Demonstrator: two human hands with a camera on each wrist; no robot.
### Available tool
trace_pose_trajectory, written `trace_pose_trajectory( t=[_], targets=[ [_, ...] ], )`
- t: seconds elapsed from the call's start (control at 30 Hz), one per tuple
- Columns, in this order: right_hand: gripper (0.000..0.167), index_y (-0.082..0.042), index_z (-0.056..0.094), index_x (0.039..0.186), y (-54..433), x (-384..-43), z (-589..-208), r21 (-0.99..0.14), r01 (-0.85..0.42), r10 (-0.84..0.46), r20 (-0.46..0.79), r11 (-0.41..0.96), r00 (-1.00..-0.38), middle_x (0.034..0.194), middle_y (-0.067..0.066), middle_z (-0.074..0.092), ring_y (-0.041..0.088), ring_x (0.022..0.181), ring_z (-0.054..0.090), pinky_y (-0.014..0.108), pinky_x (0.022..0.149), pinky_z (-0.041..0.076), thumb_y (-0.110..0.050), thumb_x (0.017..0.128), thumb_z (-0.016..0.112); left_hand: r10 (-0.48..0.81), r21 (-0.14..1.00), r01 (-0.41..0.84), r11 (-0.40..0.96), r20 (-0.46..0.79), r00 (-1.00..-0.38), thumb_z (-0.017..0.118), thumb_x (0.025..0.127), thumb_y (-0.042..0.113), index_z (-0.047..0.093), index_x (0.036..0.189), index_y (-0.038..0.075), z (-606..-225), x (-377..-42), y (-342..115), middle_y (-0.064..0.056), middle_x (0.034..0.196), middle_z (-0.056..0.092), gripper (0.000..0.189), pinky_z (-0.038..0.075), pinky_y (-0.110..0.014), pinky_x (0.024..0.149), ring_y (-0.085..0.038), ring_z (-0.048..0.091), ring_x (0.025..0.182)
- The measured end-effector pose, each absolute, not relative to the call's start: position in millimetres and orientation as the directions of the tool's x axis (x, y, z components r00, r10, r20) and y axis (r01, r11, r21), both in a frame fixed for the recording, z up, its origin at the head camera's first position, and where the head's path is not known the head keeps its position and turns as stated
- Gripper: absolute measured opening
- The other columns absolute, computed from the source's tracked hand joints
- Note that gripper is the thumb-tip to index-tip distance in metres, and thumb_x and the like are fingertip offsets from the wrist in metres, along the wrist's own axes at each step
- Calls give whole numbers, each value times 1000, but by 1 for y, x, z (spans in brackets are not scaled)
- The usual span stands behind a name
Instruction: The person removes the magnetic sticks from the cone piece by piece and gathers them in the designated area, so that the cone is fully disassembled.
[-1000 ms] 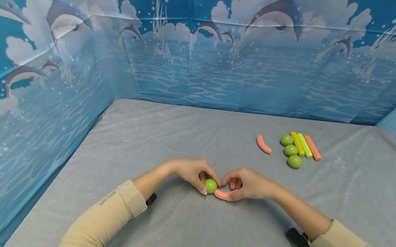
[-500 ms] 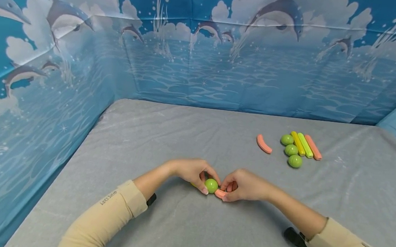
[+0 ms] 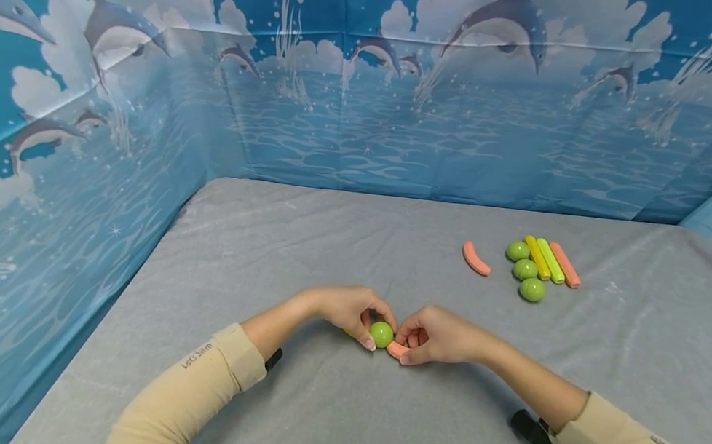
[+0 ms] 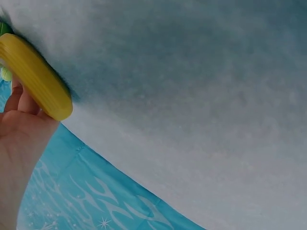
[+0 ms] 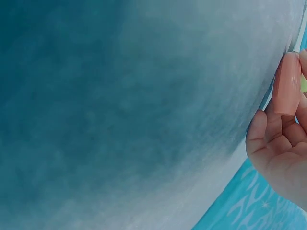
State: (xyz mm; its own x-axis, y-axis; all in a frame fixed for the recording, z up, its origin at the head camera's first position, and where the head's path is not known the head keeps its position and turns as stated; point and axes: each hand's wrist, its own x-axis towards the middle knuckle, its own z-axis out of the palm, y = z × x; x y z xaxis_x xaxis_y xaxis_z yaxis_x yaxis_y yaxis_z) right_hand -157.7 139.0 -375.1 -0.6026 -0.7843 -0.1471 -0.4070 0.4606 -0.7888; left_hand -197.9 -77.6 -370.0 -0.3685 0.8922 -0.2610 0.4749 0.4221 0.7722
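Note:
A glossy green ball (image 3: 381,335) lies in front of me on the grey cloth, and my left hand (image 3: 349,309) holds it between thumb and fingers. Under that hand runs a curved yellow stick (image 4: 38,79), mostly hidden in the head view; it appears to meet the ball's left side. My right hand (image 3: 442,336) pinches a curved salmon-pink stick (image 3: 397,350) between thumb and fingers. The stick's left end touches the ball's lower right side. In the right wrist view, the pink stick (image 5: 287,84) shows its free end.
A second curved pink stick (image 3: 476,258) lies farther back. Right of it are several green balls (image 3: 525,270) in a row, beside straight yellow (image 3: 537,258), lime (image 3: 551,261) and pink (image 3: 565,265) sticks. A dolphin-print curtain (image 3: 367,128) stands behind the grey surface (image 3: 334,410).
My right hand has shifted slightly left, its thumb closer to the ball along the pink stick. The green ball has edged a little to the right; my left hand still holds it.

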Motion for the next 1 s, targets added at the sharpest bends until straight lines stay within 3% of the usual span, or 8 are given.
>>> trace_pose_trajectory(
  t=[0.6,0.87,1.0],
  targets=[
    [7,-8,69,87,141,-158,-373,-795,-447,-818,-105,411,-565,64,-7,53,4,55,46,18,51,39,-12,82,72,890,769,476,426,-261,-374,73,80,6,65,117,7,-369,-198,-77,0,104,65,38,47,-20,66,-6,56,73],
    [11,-13,71,87,139,-155,-371,-802,-453,-840,-109,390,-531,65,-9,54,2,57,48,18,52,41,-10,77,75,895,779,473,412,-247,-372,73,79,5,64,118,4,-368,-198,-78,-3,106,65,39,47,-19,65,-6,54,70],
    [10,-12,71,89,140,-155,-367,-811,-431,-831,-117,397,-544,67,-8,55,4,59,49,19,53,41,-10,79,74,890,787,455,416,-249,-382,74,79,5,65,117,5,-369,-196,-78,-2,105,65,39,47,-20,66,-6,55,73]
  ],
)
